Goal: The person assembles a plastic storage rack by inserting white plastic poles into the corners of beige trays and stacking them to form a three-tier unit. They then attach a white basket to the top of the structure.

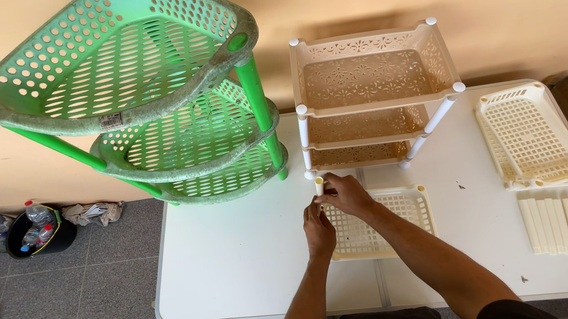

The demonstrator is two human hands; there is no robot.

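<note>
A cream perforated tray [399,204] lies flat on the white table [239,260] in front of me. My right hand [347,193] pinches a short cream tube [319,185] standing upright at the tray's near-left corner. My left hand [319,229] rests against that same corner just below the tube, steadying the tray edge. Behind the tray stands an assembled cream three-tier rack [372,97] with white posts.
A tall green three-tier corner rack [143,90] stands at the table's left rear. At the right lie stacked cream trays [533,137] and a row of several cream tubes [556,224]. On the floor to the left sits a black bucket with bottles [37,230].
</note>
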